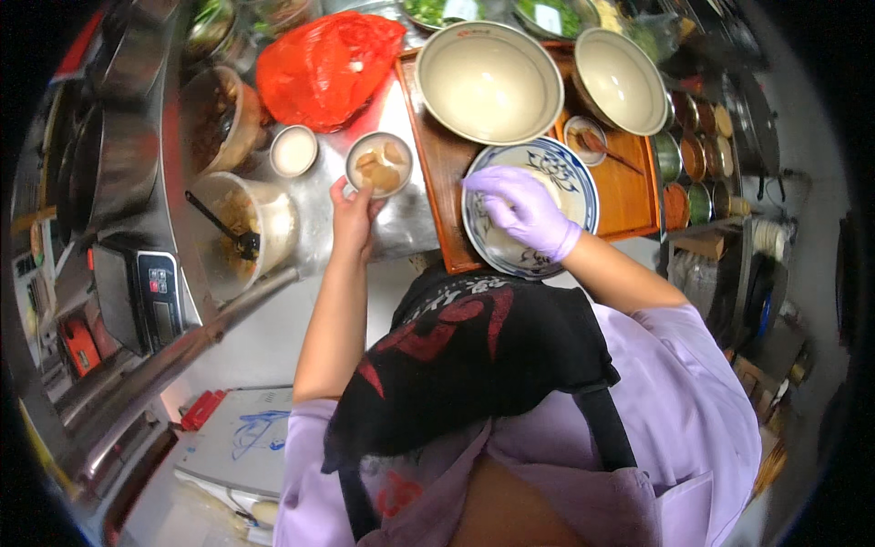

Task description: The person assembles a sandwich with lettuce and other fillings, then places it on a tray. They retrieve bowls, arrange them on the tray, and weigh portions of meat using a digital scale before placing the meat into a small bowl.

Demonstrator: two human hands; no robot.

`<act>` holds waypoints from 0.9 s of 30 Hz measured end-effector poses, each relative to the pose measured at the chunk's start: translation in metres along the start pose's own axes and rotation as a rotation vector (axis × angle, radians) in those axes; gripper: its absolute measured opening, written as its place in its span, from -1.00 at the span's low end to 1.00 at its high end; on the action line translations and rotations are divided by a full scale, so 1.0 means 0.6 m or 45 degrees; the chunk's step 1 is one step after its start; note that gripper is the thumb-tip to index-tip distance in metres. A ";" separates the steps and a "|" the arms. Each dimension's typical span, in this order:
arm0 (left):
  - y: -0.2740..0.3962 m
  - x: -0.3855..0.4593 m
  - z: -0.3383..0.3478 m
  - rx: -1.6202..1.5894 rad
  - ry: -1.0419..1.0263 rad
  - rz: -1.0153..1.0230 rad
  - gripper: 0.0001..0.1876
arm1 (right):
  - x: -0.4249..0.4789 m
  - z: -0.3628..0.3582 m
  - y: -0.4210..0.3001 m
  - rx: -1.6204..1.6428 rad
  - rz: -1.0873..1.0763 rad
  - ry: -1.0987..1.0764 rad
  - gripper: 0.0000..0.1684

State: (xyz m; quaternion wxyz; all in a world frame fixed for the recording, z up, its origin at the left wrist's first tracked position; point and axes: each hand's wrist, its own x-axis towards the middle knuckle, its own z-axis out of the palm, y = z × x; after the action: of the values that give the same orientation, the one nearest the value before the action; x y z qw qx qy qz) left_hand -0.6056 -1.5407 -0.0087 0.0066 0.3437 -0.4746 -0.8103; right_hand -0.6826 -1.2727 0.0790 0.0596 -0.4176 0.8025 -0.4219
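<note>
My bare left hand (356, 215) grips the near rim of a small round bowl (350, 152). Several pale brown pieces of food (380, 167) lie inside it. A lavender glove covers my right hand (523, 208), which is over a white plate with blue floral decoration (557, 171). Its fingers are curled downward, and whether they pinch anything is hidden. That plate rests on a brown wooden tray (431, 147). Left of the held bowl stands a second small bowl with whitish contents (294, 151).
Two large cream bowls (489, 85) (622, 82) stand on the tray's far side, by a small dish with a wooden spoon (593, 141). A red plastic bag (328, 72), a tub with a black ladle (273, 222) and a digital scale (158, 297) are leftward. Seasoning containers (694, 157) line the right.
</note>
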 end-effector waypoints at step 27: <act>-0.141 0.049 0.268 0.329 -0.271 -0.219 -0.67 | -0.291 -0.174 0.142 0.659 1.355 0.322 -0.65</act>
State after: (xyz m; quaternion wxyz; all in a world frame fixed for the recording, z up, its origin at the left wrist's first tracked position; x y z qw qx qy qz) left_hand -0.6920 -1.3813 -0.0403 -0.1571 0.2934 -0.5418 -0.7718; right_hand -0.6698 -1.0565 0.0386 0.2662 0.1228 0.7734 -0.5621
